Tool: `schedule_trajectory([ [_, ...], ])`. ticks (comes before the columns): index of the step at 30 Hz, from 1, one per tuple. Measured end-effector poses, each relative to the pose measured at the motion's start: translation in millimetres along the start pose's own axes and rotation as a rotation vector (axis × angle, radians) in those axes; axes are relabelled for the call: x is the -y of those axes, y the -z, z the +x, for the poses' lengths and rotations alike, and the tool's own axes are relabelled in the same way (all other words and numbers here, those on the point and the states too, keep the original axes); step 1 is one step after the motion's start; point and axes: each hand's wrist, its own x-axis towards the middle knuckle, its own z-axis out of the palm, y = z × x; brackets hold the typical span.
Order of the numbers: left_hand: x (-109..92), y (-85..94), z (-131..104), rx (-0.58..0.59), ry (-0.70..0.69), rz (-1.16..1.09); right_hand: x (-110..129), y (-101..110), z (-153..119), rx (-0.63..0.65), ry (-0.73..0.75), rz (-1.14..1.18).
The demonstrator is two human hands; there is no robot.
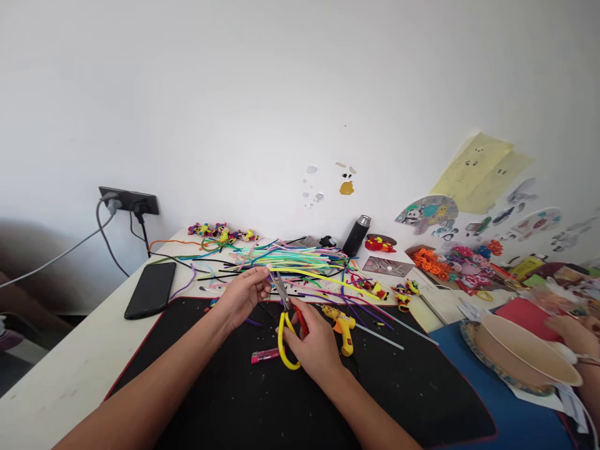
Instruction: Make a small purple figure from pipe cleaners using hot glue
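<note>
Over the back of the black mat (225, 387), my left hand (246, 294) is closed, its fingertips pinching the left end of a long yellow pipe cleaner (314, 274). My right hand (313, 340) grips scissors (281, 337) with yellow and red handles. Their blades point up and left, close to my left fingertips and the pipe cleaner's end; whether they touch it is too small to tell. A yellow glue gun (345, 331) lies right of my right hand. On the mat to the left of the scissors is a pink item (265, 355).
Many coloured pipe cleaners (290, 256) cover the table's back, with small figures (220, 232) behind them. A phone (150, 290) lies left, and a black bottle (357, 235) leans near the wall. At the right, another person's hand (574, 334) is near a beige bowl (525, 350).
</note>
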Motion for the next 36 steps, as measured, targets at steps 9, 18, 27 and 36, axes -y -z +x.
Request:
schedule_trajectory([
  [9, 6, -6.1, -4, 0.021, -0.001, 0.048, -3, -3, 0, -0.049, 0.004, -0.004],
  [18, 11, -10.2, -9, 0.032, 0.014, 0.071, -2, -8, 0, -0.079, 0.044, -0.018],
  [27, 10, -11.7, -10, 0.017, 0.007, 0.097, -6, -9, 1, -0.093, 0.059, -0.033],
  [36, 10, -11.0, -10, 0.023, 0.005, 0.121, -7, -10, -2, -0.105, 0.059, 0.003],
])
